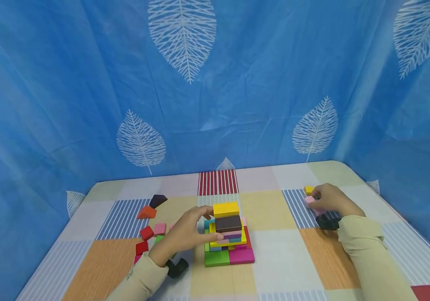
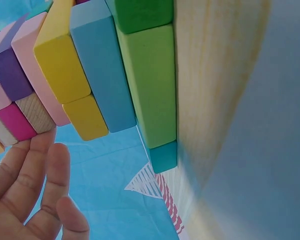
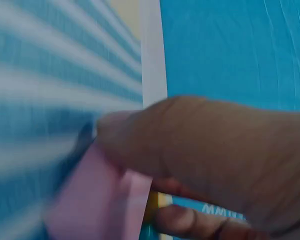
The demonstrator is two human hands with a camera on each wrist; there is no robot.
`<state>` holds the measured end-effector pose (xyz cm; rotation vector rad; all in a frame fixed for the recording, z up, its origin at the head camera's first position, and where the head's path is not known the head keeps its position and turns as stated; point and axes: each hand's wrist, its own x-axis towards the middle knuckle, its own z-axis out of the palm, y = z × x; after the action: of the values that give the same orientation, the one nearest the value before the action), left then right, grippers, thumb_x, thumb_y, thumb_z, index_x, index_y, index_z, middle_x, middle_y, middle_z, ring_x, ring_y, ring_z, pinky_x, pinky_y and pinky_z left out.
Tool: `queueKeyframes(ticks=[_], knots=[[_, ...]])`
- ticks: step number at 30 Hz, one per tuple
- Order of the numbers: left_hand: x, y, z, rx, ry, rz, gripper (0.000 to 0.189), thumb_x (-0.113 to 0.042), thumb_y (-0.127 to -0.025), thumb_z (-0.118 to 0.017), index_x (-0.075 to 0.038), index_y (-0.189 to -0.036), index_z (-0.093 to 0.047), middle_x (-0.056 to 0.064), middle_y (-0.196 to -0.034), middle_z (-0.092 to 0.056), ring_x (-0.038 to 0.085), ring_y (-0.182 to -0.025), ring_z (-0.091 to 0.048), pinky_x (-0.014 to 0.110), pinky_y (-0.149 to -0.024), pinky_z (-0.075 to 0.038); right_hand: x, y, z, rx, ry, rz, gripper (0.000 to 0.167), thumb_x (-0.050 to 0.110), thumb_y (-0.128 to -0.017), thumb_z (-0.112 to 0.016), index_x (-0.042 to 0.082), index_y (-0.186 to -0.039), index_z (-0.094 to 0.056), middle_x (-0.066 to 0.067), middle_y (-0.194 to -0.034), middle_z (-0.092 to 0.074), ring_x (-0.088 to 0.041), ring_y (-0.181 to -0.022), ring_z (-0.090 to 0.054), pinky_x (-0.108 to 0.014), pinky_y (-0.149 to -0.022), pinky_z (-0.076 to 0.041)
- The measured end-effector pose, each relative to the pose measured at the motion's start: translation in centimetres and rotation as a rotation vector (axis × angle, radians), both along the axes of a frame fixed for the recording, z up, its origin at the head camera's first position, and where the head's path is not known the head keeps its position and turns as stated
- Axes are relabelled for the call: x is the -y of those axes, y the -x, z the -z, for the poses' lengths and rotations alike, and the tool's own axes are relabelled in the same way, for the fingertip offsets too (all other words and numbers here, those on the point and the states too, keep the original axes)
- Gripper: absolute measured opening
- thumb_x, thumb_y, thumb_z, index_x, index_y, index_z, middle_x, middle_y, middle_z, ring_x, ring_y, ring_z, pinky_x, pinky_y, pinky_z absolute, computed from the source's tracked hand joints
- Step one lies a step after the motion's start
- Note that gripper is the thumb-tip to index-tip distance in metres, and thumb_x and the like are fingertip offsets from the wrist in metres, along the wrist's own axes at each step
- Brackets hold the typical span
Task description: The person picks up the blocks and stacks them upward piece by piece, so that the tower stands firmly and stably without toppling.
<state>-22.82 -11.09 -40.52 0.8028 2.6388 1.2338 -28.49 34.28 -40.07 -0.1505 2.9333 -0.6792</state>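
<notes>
A layered tower of colored wooden blocks (image 1: 217,258) stands mid-table, with a yellow block (image 1: 226,208) on top and a dark brown block (image 1: 228,224) beneath it. My left hand (image 1: 188,230) is at the tower's left side, thumb toward the front and fingers toward the back. In the left wrist view its fairly straight fingers (image 2: 36,170) reach the side of the upper layers. Far to the right, my right hand (image 1: 332,198) pinches a pink block (image 3: 90,195) close to the tablecloth. The right wrist view is blurred, and the fingers partly cover the pink block.
Behind the right hand lies a small yellow block (image 1: 308,190). Left of the tower are loose blocks: a black one (image 1: 158,201), an orange one (image 1: 146,212), a red one (image 1: 146,233) and a pink one (image 1: 160,228). A blue curtain (image 1: 252,83) hangs behind the table.
</notes>
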Motion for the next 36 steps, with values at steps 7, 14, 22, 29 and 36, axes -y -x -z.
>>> queueKeyframes(ticks=[7,14,22,29,36], knots=[[0.0,-0.2,0.2,0.010,0.005,-0.008,0.071,-0.040,-0.089,-0.090,-0.001,-0.142,-0.063,0.011,-0.132,-0.067,0.029,-0.119,-0.061,0.057,-0.099,-0.056,3.2,0.0,0.9,-0.118,0.097,-0.249,0.025,0.010,-0.087,-0.085,-0.003,-0.105,-0.076,-0.005,-0.086,-0.063,-0.020,-0.078,-0.053,-0.036,-0.067,-0.049],[0.2,-0.2,0.2,0.003,-0.001,-0.008,0.073,-0.039,-0.090,-0.089,0.002,-0.144,-0.061,0.014,-0.134,-0.067,0.029,-0.119,-0.062,0.059,-0.102,-0.054,3.0,0.2,0.4,-0.030,0.054,-0.220,0.042,0.006,-0.080,-0.091,-0.008,-0.116,-0.074,-0.021,-0.108,-0.072,-0.036,-0.096,-0.065,-0.055,-0.086,-0.060],[0.3,-0.1,0.2,0.000,-0.006,-0.002,0.071,-0.039,-0.090,-0.088,0.001,-0.143,-0.062,0.012,-0.133,-0.067,0.029,-0.118,-0.062,0.058,-0.101,-0.054,2.0,0.2,-0.1,-0.023,0.116,-0.212,0.024,0.001,-0.084,-0.087,-0.003,-0.105,-0.075,-0.006,-0.091,-0.067,-0.021,-0.083,-0.058,-0.035,-0.073,-0.055],[0.1,-0.1,-0.1,-0.002,0.004,-0.002,0.073,-0.039,-0.091,-0.088,0.002,-0.144,-0.061,0.015,-0.135,-0.066,0.031,-0.119,-0.062,0.061,-0.104,-0.053,3.4,-0.1,-0.7,-0.131,0.388,-0.323,0.027,0.005,-0.091,-0.084,-0.003,-0.116,-0.076,-0.005,-0.096,-0.070,-0.014,-0.081,-0.061,-0.030,-0.073,-0.055],[0.1,0.0,0.2,-0.024,-0.005,0.017,0.068,-0.037,-0.091,-0.088,0.000,-0.142,-0.063,0.012,-0.133,-0.067,0.028,-0.117,-0.063,0.061,-0.104,-0.052,7.0,-1.3,-2.5,-0.241,0.640,-0.413,0.026,-0.004,-0.092,-0.079,-0.006,-0.118,-0.073,-0.001,-0.097,-0.069,-0.016,-0.078,-0.061,-0.027,-0.067,-0.052]])
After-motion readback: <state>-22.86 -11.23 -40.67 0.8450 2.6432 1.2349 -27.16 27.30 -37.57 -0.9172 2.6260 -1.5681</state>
